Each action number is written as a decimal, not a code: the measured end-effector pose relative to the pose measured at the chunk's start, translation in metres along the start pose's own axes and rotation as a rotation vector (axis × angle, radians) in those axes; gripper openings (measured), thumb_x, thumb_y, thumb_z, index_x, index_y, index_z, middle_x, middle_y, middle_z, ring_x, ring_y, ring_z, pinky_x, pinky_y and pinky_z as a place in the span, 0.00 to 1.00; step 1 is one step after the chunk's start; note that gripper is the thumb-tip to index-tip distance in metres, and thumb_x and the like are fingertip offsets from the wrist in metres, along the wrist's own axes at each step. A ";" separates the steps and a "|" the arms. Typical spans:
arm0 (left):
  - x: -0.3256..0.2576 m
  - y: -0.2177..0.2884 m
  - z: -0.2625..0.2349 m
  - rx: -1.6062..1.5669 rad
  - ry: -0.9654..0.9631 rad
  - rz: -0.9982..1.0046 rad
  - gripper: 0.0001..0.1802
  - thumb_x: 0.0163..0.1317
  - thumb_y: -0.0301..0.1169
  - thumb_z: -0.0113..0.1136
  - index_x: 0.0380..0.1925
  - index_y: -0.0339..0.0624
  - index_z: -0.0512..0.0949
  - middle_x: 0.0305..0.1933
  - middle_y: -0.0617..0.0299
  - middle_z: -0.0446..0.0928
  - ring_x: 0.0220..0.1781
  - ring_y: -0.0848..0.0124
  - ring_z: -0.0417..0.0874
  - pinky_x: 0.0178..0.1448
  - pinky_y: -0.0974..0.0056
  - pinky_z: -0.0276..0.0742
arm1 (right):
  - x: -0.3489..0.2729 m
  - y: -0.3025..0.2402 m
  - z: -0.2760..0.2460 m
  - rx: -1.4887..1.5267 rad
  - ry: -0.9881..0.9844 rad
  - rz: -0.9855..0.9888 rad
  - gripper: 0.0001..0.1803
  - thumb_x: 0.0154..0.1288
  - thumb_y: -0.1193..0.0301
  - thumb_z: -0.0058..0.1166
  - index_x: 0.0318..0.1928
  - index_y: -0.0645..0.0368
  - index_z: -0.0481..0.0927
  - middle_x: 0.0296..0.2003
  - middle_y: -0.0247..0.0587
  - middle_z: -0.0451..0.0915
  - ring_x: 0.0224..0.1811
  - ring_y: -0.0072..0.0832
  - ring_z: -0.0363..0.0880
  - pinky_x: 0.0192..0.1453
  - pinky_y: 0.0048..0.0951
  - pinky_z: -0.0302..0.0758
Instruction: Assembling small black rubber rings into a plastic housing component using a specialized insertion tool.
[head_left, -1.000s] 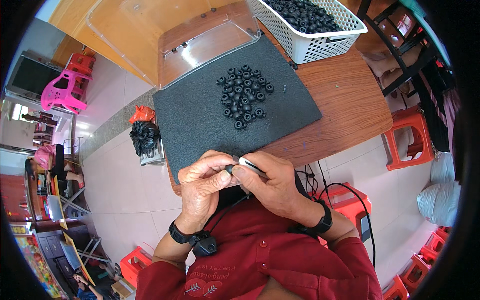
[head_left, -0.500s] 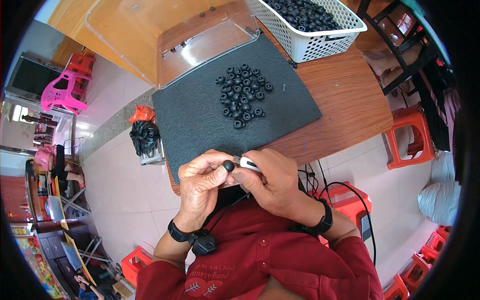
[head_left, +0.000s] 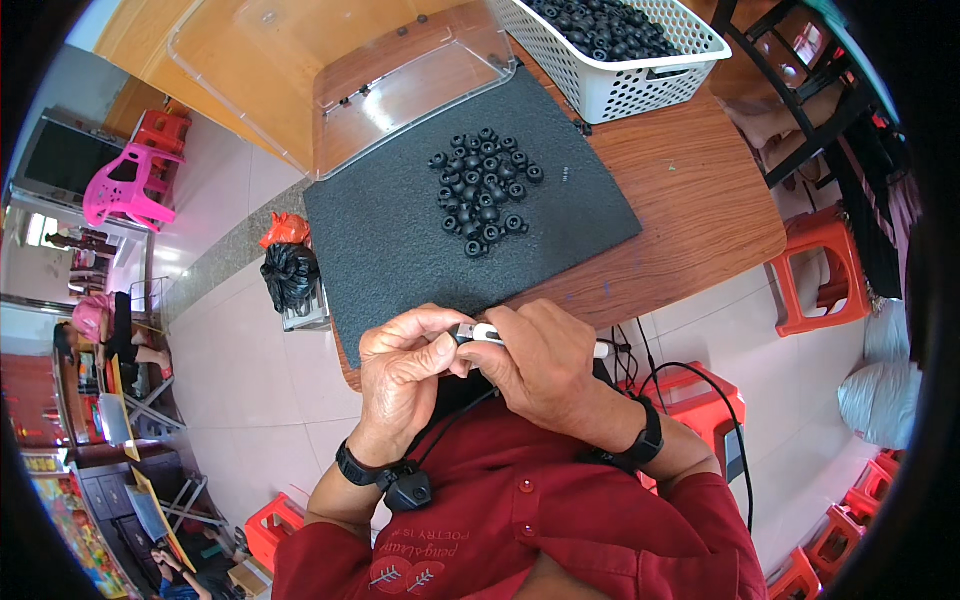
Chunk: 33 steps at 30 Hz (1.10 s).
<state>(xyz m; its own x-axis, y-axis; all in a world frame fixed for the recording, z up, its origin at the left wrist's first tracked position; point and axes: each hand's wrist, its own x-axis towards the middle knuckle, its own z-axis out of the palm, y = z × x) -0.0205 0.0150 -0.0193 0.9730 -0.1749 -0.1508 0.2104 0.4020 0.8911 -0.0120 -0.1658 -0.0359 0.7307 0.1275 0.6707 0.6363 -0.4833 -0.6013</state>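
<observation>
My left hand (head_left: 397,368) pinches a small round black rubber-like part (head_left: 457,334) between thumb and fingertips, in front of my chest at the mat's near edge. Closed around a slim white-handled cutter (head_left: 487,333) is my right hand (head_left: 548,358). The cutter's short metal tip meets the black part, and its white rear end sticks out beyond my right fingers. My fingers hide much of both things. Farther off, a loose cluster of similar black parts (head_left: 485,190) lies on the dark grey mat (head_left: 385,240), several showing a ringed hole.
Behind the mat, a clear plastic tub (head_left: 330,110) rests on its side with a few black bits inside. A white perforated basket (head_left: 640,88) full of black parts stands at the table's (head_left: 700,200) back right. Red stools (head_left: 820,270) and dangling cables (head_left: 690,375) are to the right.
The cutter has turned in my right hand, so its rear end now shows past my fingers. The black part has been tilted, and the cutter's tip now lies against it.
</observation>
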 end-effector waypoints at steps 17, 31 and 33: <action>0.062 0.043 0.002 0.158 0.030 -0.275 0.15 0.65 0.32 0.67 0.41 0.28 0.81 0.29 0.53 0.82 0.21 0.70 0.79 0.28 0.65 0.77 | -0.015 0.016 -0.004 0.060 -0.020 0.178 0.10 0.61 0.68 0.67 0.37 0.60 0.81 0.25 0.41 0.76 0.25 0.40 0.77 0.28 0.39 0.72; 0.234 0.111 0.127 0.396 -0.219 0.025 0.18 0.70 0.29 0.60 0.52 0.25 0.75 0.41 0.47 0.84 0.34 0.65 0.86 0.34 0.66 0.81 | -0.009 0.018 -0.008 0.075 0.001 0.159 0.14 0.63 0.65 0.66 0.29 0.59 0.75 0.21 0.42 0.74 0.23 0.41 0.76 0.26 0.39 0.72; 0.241 0.121 0.135 0.500 -0.174 0.157 0.24 0.68 0.29 0.62 0.58 0.23 0.72 0.46 0.45 0.84 0.39 0.64 0.88 0.37 0.67 0.80 | -0.010 0.021 -0.007 0.076 -0.003 0.153 0.14 0.63 0.65 0.66 0.29 0.59 0.76 0.21 0.42 0.75 0.23 0.41 0.77 0.27 0.40 0.73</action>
<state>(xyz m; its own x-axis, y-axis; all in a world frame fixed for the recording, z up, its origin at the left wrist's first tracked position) 0.2265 -0.0999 0.1103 0.9499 -0.3106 0.0360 -0.0487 -0.0333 0.9983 -0.0079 -0.1835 -0.0515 0.8211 0.0602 0.5675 0.5343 -0.4305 -0.7274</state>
